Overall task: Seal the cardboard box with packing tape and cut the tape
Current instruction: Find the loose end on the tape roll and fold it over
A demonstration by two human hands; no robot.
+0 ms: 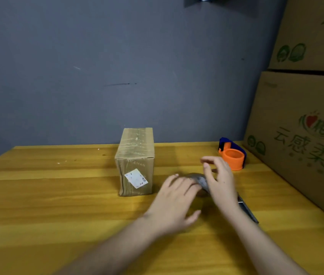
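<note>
The wooden surface (58,185) lies bare left of the cardboard box (135,161), giving room to turn it. The box stands on end, old tape across its top. Just right of it, my left hand (174,205) rests spread on the blurred tape roll (199,180), my right hand (219,179) half-open alongside, probably seeking the free end.

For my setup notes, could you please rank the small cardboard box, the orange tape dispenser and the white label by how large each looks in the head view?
1. small cardboard box
2. orange tape dispenser, plainly smaller, though it sits slightly farther back
3. white label, stuck on the box's front face
</note>
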